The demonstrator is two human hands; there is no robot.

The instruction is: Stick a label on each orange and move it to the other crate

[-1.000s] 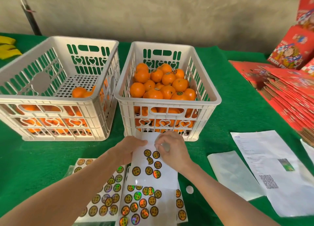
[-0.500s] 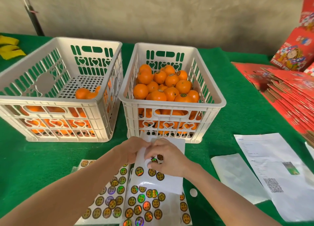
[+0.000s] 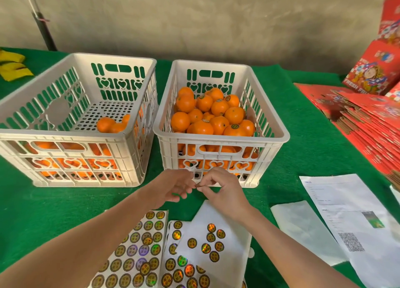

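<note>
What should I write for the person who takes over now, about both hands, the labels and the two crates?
Right hand: pinches one label, just in front of the right crate.
Left hand: open beside it, holds nothing.
Done: the right crate is heaped with oranges, and several show labels.
Left to do: a few remaining oranges lie in the left crate with no label visible. Label each one and move it across.
Label sheets lie below the hands.
</note>
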